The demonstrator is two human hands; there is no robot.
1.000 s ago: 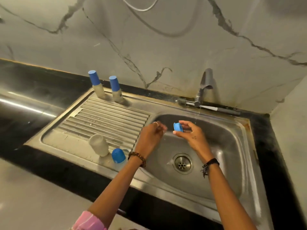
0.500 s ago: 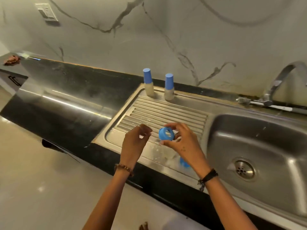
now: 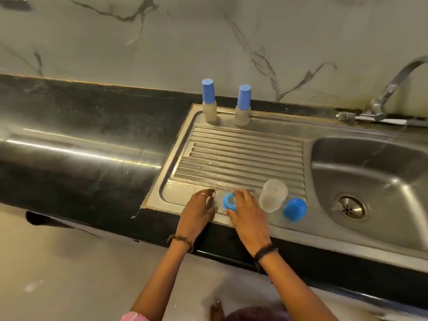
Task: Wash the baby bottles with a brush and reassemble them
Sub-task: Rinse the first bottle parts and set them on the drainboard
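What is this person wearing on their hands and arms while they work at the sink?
The left hand has a thin ring on one finger and a brown beaded bracelet at the wrist. The right hand has a black cord bracelet at its wrist. Both forearms are bare; a pink sleeve shows near the left elbow at the bottom edge.

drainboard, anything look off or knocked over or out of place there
Nothing looks knocked over or spilled. One bottle is in pieces on the drainboard: its clear bottle body, a blue cap and the blue ring in the right hand. That fits washing. Two capped bottles stand upright at the back.
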